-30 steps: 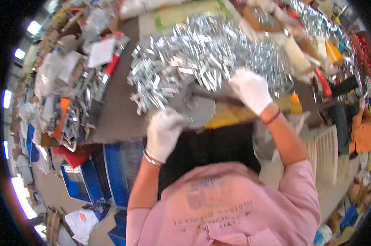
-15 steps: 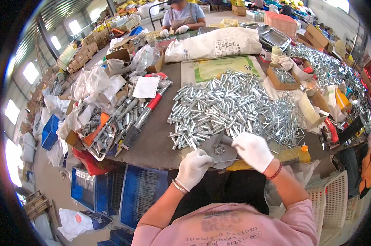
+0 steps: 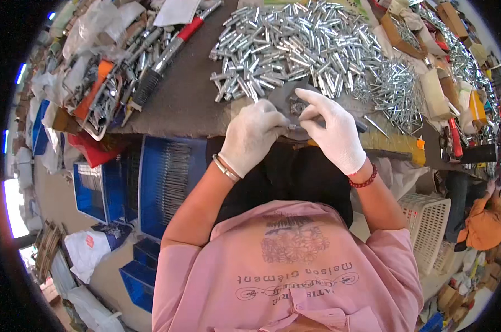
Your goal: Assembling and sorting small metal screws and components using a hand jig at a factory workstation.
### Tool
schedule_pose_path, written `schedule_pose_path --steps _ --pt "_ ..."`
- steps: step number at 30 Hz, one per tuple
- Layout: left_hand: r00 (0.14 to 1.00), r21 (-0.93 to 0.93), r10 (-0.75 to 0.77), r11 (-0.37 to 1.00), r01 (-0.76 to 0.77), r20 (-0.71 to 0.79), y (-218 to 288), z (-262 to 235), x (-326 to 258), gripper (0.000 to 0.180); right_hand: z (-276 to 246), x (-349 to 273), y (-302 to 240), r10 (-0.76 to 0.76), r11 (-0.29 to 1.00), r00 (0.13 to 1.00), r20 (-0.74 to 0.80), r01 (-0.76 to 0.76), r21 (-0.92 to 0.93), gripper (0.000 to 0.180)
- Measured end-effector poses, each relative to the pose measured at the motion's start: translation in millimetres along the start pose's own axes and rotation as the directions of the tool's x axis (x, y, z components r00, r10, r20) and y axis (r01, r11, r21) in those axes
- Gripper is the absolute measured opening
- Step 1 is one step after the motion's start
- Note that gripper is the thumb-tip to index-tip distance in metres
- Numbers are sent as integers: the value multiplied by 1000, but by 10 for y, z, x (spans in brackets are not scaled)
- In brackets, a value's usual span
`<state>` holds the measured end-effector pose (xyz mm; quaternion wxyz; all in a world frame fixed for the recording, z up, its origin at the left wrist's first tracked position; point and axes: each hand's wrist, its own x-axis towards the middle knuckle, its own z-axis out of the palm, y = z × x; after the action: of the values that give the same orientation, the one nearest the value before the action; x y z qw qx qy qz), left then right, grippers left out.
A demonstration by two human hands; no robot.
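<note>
My left hand, in a white glove, is closed at the fingertips. A small shiny metal piece pokes out from between its thumb and fingers; the rest is hidden. Opposite it, my gloved right hand has its thumb and index finger apart, with nothing visible between them. Those fingers are beside a small heap of tiny metal parts on a dark grey sheet at the bench edge. Beyond both hands lies a large pile of silver metal sleeves. Thin metal pins are heaped to its right.
Tools with a red-and-black handle and plastic bags crowd the bench's left. Cartons and more metal parts fill the right. Blue crates of rods stand below the edge at left, white baskets at right. Another person is at far right.
The view has tilted down toward my body. The thin rod that stretched between my hands no longer shows. My right hand's thumb and index finger have spread apart, nearer my left hand.
</note>
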<state>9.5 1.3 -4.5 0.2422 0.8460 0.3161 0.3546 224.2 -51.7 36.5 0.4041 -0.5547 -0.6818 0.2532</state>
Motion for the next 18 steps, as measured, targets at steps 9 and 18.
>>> schedule_pose_path --steps 9,18 --pt "999 -24 -45 999 45 4 61 33 -152 13 101 -104 -5 11 994 997 83 -2 -107 56" --pt "1000 -20 -28 999 28 -2 79 19 -107 14 109 -69 -88 -97 967 992 86 115 -229 48"
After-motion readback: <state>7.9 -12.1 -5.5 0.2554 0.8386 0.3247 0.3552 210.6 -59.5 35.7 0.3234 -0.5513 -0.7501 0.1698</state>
